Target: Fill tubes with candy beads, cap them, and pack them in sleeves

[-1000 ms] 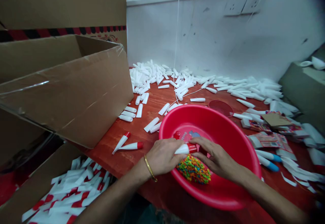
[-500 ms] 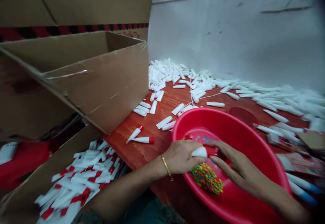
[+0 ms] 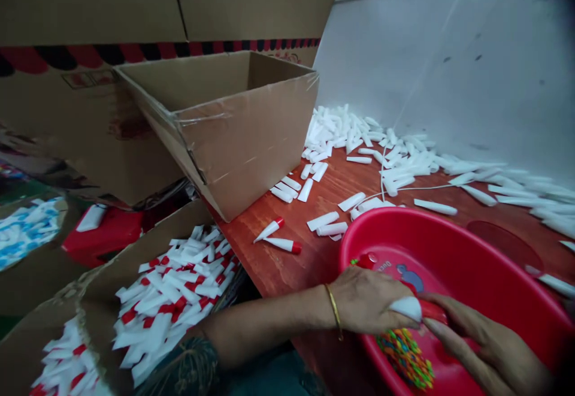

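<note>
My left hand, with a gold bangle at its wrist, is closed round a small white tube. My right hand pinches the red cap at the tube's other end between thumb and fingers. Both hands are over a red plastic basin. Beneath them in the basin lies a heap of small green, yellow and orange pieces. Part of the tube is hidden in my left fingers.
Two red-capped tubes lie on the reddish table. Many white tubes are heaped along the wall. An open cardboard box stands at the table's edge. Below left, a carton holds red-capped tubes, near blue-and-white ones.
The view has swung left, so everything sits farther right in the picture. Both hands keep their hold on the tube and cap over the basin.
</note>
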A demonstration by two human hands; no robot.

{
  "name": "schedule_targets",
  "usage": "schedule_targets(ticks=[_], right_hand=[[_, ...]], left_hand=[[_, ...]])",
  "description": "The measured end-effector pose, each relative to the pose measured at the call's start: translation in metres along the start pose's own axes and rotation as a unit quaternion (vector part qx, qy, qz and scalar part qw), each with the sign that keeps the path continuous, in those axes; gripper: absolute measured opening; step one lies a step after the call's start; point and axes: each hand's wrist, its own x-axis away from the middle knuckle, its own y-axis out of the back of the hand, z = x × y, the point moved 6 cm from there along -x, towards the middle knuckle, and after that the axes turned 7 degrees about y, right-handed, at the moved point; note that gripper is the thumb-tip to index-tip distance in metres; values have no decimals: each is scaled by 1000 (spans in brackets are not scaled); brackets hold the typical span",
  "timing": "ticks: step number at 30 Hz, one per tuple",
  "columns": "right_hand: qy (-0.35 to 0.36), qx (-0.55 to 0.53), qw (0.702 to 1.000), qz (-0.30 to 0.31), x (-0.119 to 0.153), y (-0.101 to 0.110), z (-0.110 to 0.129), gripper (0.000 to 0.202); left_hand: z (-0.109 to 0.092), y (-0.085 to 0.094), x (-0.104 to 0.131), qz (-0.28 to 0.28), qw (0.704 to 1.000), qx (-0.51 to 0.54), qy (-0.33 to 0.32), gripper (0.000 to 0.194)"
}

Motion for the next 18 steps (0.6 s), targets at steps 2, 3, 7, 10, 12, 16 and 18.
schedule_targets(ticks=[2, 3, 7, 10, 12, 16, 18], right_hand=[[-25, -10, 999, 46, 0, -5, 5, 37], [-43, -12, 997, 69, 1, -9, 6, 39], [-120, -52, 986, 103, 3, -17, 4, 50], [-100, -84, 989, 74, -9, -12, 0, 55], [-52, -67, 994, 68, -25, -9, -4, 57], [121, 182, 971, 95, -61, -19, -9, 27], [203, 267, 934, 125, -74, -36, -11, 28]], left_hand=[[-2, -3, 2, 0, 999, -33, -15, 36], [-3, -7, 4, -1, 998, -52, -22, 36], [-5, -18, 8, -38, 996, -80, -28, 34], [-5, -8, 10, -108, 992, -73, 4, 38], [-3, 10, 13, -158, 985, -67, 31, 39], [26, 52, 40, -230, 967, -12, 113, 38], [52, 56, 59, -204, 967, -9, 156, 35]])
